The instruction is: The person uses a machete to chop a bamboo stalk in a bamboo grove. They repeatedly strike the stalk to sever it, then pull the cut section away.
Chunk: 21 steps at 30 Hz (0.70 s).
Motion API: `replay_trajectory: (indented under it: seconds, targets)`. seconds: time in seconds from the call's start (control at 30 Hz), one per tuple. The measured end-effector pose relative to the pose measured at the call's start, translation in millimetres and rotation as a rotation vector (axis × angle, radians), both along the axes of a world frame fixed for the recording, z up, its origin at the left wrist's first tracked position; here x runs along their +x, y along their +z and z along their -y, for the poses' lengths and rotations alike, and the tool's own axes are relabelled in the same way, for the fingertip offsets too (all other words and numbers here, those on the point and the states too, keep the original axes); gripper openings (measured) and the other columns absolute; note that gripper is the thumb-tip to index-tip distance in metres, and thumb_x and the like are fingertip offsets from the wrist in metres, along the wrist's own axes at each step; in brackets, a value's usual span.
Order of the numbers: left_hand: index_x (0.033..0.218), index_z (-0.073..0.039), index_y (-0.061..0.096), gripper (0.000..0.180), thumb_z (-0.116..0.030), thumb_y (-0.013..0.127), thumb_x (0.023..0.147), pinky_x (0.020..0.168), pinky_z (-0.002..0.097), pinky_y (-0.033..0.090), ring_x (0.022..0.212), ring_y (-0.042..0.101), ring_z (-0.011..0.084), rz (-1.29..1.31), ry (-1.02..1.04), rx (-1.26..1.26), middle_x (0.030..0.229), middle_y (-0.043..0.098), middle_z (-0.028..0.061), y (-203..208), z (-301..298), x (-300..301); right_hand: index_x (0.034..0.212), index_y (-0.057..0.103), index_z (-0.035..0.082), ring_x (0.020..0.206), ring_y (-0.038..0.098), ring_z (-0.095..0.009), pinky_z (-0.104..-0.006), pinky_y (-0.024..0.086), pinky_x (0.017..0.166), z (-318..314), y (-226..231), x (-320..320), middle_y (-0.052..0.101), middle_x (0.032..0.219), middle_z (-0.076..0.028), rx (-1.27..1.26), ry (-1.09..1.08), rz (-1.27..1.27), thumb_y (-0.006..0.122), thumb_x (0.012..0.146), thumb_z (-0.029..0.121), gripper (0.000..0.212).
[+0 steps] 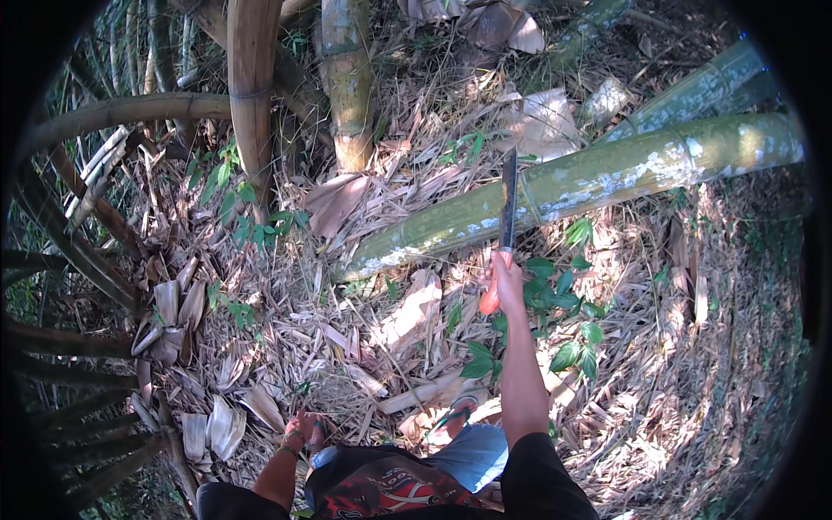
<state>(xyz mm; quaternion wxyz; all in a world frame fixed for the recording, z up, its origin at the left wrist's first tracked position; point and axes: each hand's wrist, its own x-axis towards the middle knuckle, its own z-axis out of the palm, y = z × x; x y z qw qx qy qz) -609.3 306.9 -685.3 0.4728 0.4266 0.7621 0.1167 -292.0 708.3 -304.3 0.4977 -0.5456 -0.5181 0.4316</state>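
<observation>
My right hand (506, 279) is closed round the orange-red handle of a machete (508, 204). Its long, narrow, dark blade points away from me and crosses in front of a thick green bamboo stem (607, 184) blotched with white. Whether blade and stem touch, I cannot tell. The stem lies slanted, from its near end left of the machete up to the far right. Low on the left, my left hand (299, 426) hangs by my side near my sandalled foot (321, 428). Its fingers blend into the foot and litter behind, so their pose is unclear.
Upright bamboo stems (251, 95) stand at the far left, with a curved stem (130, 111) beside them. Another mottled stem (702, 91) lies behind at the right. Dry leaves and sheaths (338, 364) cover the ground. Leafy green shoots (568, 351) grow beside my right forearm.
</observation>
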Motion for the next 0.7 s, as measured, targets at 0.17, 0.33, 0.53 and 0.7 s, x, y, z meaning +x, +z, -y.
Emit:
replay_trajectory:
  seconds: [0.17,0.33,0.53,0.7]
  targets:
    - [0.142,-0.010,0.038,0.074,-0.061,0.044,0.088,0.100,0.0450,0.044,0.120,0.054,0.0399,-0.098,-0.015,-0.066,0.125,0.058,0.0253,-52.6,34.4,-30.6,0.082,0.056,0.008,0.051,0.053,-0.009,-0.0255,0.042,0.043,1.1,51.0,-11.0,0.051,0.059,-0.001,-0.206,0.159,0.098,0.065,0.090,0.030,0.026]
    - [0.141,-0.011,0.040,0.075,-0.063,0.047,0.088,0.099,0.0467,0.044,0.118,0.055,0.0411,-0.084,-0.084,-0.010,0.124,0.058,0.0260,-74.6,39.4,-33.4,0.083,0.058,0.000,0.069,0.067,-0.040,-0.0481,0.052,0.058,35.0,97.6,-50.4,0.065,0.072,-0.024,0.484,-0.153,1.130,0.068,0.082,0.031,0.033]
    - [0.139,-0.024,0.043,0.056,-0.057,0.037,0.093,0.098,0.0485,0.044,0.120,0.053,0.0397,-0.003,-0.113,-0.086,0.143,0.044,0.0193,-10.6,-13.2,-4.1,0.092,0.053,0.004,0.069,0.067,-0.031,-0.0407,0.055,0.060,79.0,101.3,-100.6,0.063,0.077,-0.017,0.881,0.314,1.251,0.072,0.071,0.017,0.031]
    - [0.132,-0.020,0.049,0.044,-0.042,0.043,0.094,0.098,0.0464,0.046,0.118,0.055,0.0402,-0.004,-0.062,-0.002,0.144,0.041,0.0201,4.2,-30.2,-2.2,0.086,0.054,0.004,0.053,0.063,-0.025,-0.0412,0.051,0.049,58.9,72.3,-73.4,0.061,0.065,-0.007,1.156,0.442,1.276,0.065,0.079,0.020,0.021]
